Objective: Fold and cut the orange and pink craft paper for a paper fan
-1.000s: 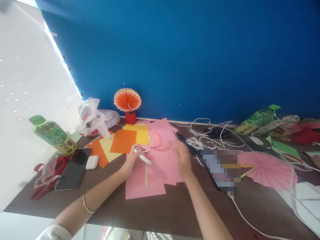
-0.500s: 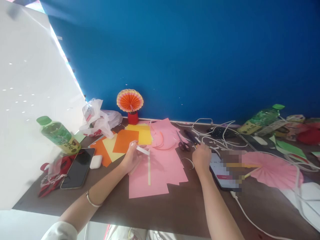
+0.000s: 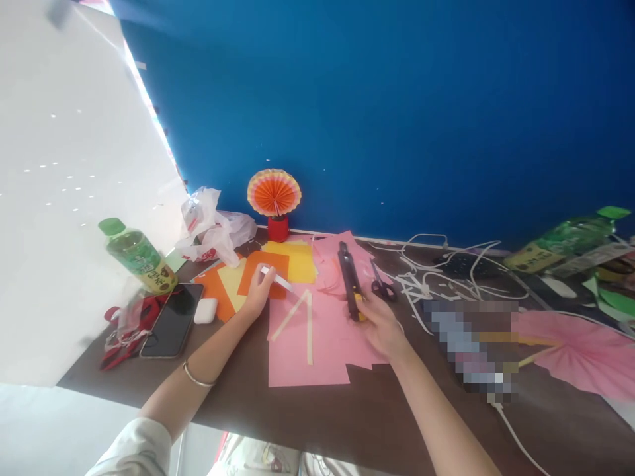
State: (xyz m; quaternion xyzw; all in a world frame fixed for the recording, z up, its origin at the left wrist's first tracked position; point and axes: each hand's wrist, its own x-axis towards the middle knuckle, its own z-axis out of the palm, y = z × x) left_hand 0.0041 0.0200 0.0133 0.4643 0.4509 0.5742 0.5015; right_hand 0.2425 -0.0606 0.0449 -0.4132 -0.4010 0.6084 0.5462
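Note:
My left hand [image 3: 258,292] is closed around a slim white strip [image 3: 282,281] whose end sticks out over the orange paper [image 3: 252,271]. In my right hand [image 3: 383,325] is a long black tool with a yellow part [image 3: 348,274], pointing away from me; motion blur hides its exact kind. Under both lies pink paper [image 3: 307,373] in overlapping sheets. Two pale cream strips rest on it, a straight one [image 3: 310,330] and a slanted one [image 3: 288,318], their tops close together. Scissors [image 3: 383,285] lie just beyond my right hand.
A paper-fan flower [image 3: 274,193] in a red pot [image 3: 278,229] stands against the blue wall. To the left are a green-capped bottle [image 3: 141,261], a phone [image 3: 173,324] and a white case [image 3: 205,311]. Tangled white cables [image 3: 461,284] and a pink paper fan [image 3: 580,347] occupy the right.
My right hand has picked up the black tool from beside the scissors and brought it left over the pink paper. The slanted strip now shows beside my left hand.

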